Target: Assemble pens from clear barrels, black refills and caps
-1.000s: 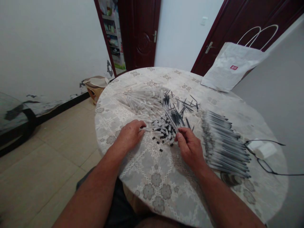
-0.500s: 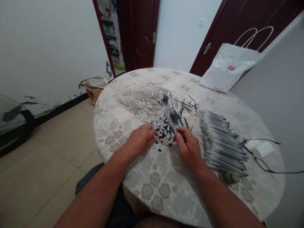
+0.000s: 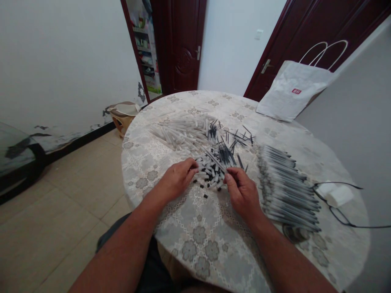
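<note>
My right hand (image 3: 242, 188) pinches the near end of a thin translucent pen barrel (image 3: 214, 158), which slants up and away to the left. At the left edge of a heap of small white and black caps (image 3: 210, 170) is my left hand (image 3: 180, 176). Its thumb and fingers are pressed together, and anything between them is too small to make out. Behind the heap lie many loose whitish pen tubes (image 3: 183, 129). Dark thin refills (image 3: 226, 154) are scattered just beyond my right hand. A neat row of pens with dark ends (image 3: 288, 187) lies to its right.
A patterned cloth covers the round table (image 3: 199, 240). Eyeglasses (image 3: 342, 217) and a white roll (image 3: 339, 196) rest at the right, near a small round jar (image 3: 295, 232). A white paper bag (image 3: 293, 91) stands at the back right. A stool (image 3: 122, 116) is beyond the left edge.
My left hand has drawn back slightly to the left from the caps, its fingers closing together. The barrel in my right hand now tilts further to the left.
</note>
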A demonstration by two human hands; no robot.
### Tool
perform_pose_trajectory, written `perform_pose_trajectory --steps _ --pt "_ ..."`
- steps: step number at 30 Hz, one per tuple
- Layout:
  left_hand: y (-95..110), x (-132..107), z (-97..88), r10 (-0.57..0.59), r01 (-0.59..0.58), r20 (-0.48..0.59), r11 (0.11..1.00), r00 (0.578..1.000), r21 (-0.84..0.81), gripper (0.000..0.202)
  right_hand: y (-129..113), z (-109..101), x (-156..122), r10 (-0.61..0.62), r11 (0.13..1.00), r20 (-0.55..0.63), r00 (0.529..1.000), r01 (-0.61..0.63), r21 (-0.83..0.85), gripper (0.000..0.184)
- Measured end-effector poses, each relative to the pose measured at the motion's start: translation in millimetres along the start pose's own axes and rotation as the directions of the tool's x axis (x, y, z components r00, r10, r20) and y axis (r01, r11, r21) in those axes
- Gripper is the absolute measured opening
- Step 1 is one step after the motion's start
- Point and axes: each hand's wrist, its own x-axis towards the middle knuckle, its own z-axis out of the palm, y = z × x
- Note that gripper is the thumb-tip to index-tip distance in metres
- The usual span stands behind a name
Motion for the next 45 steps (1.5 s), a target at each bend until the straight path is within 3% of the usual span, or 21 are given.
perform_pose_trajectory --steps 3,6,9,11,15,24,28,32,35,39,42,45 --pt "-3 4 -15.9 -0.237 0.178 -0.137 0.921 0.962 -0.348 0.019 2 1 -1 -0.020 1.000 -0.004 1.000 0.020 -0.018 0.022" --pt "-7 6 -23.2 -0.424 0.183 -0.180 0.683 0.888 -0.707 0.027 2 3 -2 -0.048 0.998 0.009 0.999 0.048 -0.045 0.022" --pt "-9 6 -23.1 -0.449 0.130 -0.104 0.462 0.888 -0.877 0.031 1 5 -3 -0.059 0.997 0.039 0.998 0.060 -0.047 0.022" --pt "-9 6 -21.5 -0.436 0.131 -0.064 0.402 0.898 -0.906 0.031 1 6 -3 -0.057 0.997 0.047 0.997 0.059 -0.045 0.023" --pt "-5 6 -18.3 -0.433 0.157 -0.032 0.393 0.901 -0.906 0.028 0 6 -3 -0.054 0.997 0.043 0.998 0.056 -0.047 0.023" --pt "-4 6 -11.2 -0.415 0.212 -0.003 0.471 0.910 -0.856 0.027 -2 8 -3 -0.094 0.991 0.068 0.993 0.099 -0.086 0.021" --pt "-1 7 -6.8 -0.435 0.189 -0.024 0.439 0.900 -0.878 0.030 -2 10 -3 -0.199 0.969 0.079 0.977 0.208 -0.133 0.022" --pt "1 8 -1.9 -0.460 0.168 -0.032 0.386 0.887 -0.907 0.029 -3 14 -3 -0.355 0.915 0.110 0.928 0.369 -0.163 0.025" --pt "1 9 0.7 -0.468 0.171 -0.030 0.381 0.883 -0.909 0.029 -6 14 -4 -0.391 0.899 0.114 0.914 0.405 -0.164 0.027" --pt "1 10 3.3 -0.488 0.199 -0.031 0.413 0.872 -0.889 0.029 -13 12 -6 -0.267 0.959 0.120 0.956 0.277 -0.067 0.025" --pt "0 13 5.1 -0.502 0.208 -0.049 0.442 0.863 -0.872 0.029 -16 13 -3 -0.013 0.993 0.168 0.986 -0.008 0.120 0.020" --pt "-2 15 7.1 -0.491 0.208 -0.069 0.485 0.868 -0.849 0.029 -14 16 3 0.229 0.879 0.282 0.932 -0.322 0.351 0.019"
